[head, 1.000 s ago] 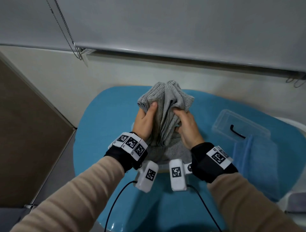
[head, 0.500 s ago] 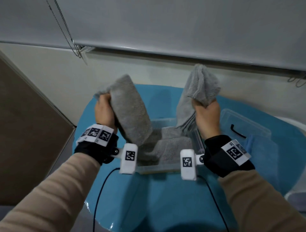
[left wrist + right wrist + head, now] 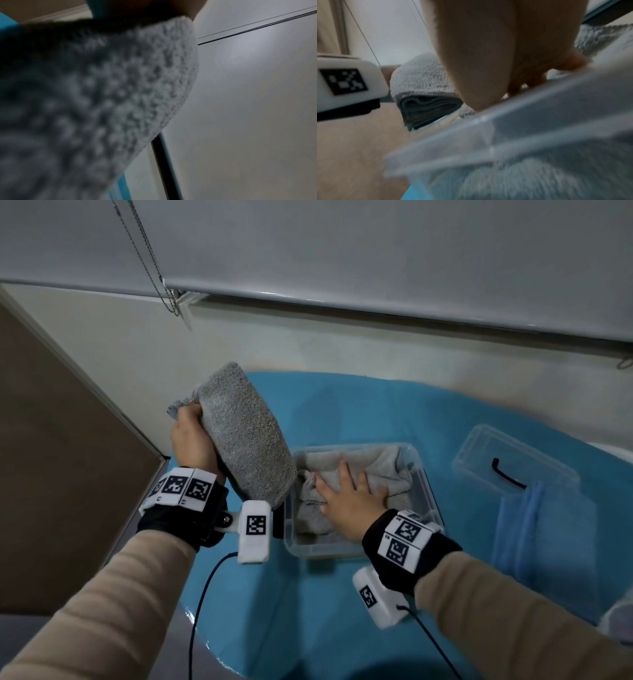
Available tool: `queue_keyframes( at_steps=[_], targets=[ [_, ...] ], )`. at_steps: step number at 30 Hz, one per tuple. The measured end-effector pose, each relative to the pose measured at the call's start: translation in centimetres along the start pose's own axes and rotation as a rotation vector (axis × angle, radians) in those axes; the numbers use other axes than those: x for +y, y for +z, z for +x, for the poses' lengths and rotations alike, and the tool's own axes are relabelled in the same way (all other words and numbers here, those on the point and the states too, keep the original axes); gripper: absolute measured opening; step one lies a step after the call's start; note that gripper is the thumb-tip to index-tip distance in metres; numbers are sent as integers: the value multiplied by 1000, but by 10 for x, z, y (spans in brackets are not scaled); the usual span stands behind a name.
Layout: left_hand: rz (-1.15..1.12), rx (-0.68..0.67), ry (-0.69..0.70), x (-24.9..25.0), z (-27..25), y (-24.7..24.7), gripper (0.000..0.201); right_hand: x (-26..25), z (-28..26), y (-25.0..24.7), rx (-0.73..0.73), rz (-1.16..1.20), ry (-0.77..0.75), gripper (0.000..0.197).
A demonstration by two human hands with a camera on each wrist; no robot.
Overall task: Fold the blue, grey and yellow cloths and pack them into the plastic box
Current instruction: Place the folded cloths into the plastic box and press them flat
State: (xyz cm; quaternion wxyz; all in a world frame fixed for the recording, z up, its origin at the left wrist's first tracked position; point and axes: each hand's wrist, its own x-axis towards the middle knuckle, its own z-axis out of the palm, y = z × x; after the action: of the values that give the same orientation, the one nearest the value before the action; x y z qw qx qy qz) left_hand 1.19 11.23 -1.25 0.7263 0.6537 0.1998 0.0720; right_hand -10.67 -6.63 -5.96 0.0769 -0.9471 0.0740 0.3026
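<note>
A clear plastic box (image 3: 430, 491) stands mid-table with a crumpled grey cloth (image 3: 383, 470) inside it. My right hand (image 3: 346, 491) lies flat in the box, fingers spread, pressing that cloth (image 3: 539, 175) down. My left hand (image 3: 191, 436) grips a second, folded grey cloth (image 3: 243, 433) and holds it raised, tilted over the box's left edge. The left wrist view is filled by this folded cloth (image 3: 94, 101); the right wrist view shows its folded end (image 3: 426, 94). A folded blue cloth (image 3: 544, 546) lies on the table at the right. No yellow cloth shows.
The box's clear lid (image 3: 513, 467) with a black handle lies at the back right. The table wears a blue cover (image 3: 342, 611). A wall and a window blind (image 3: 376, 251) with a hanging chain stand behind; a brown panel (image 3: 51, 474) is at the left.
Both hands held grey cloth up together, then drew apart. Now my right hand has dropped into the box and presses cloth flat; my left still holds the folded piece aloft.
</note>
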Motion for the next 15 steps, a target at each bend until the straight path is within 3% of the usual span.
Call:
queue_keyframes(
  at_steps=[4,7,12,15],
  targets=[
    [-10,-11,22,1,-6,1,31,6,9,-8,-111,4,6,65],
    [-67,-77,-41,5,-11,5,28,11,18,-4,-156,-7,-6,69],
    [-24,-260,-92,-7,-9,12,29,15,26,0,-110,-11,-59,75],
    [-51,-315,-93,-6,-24,22,29,29,15,-20,19,401,-178,51]
  ],
)
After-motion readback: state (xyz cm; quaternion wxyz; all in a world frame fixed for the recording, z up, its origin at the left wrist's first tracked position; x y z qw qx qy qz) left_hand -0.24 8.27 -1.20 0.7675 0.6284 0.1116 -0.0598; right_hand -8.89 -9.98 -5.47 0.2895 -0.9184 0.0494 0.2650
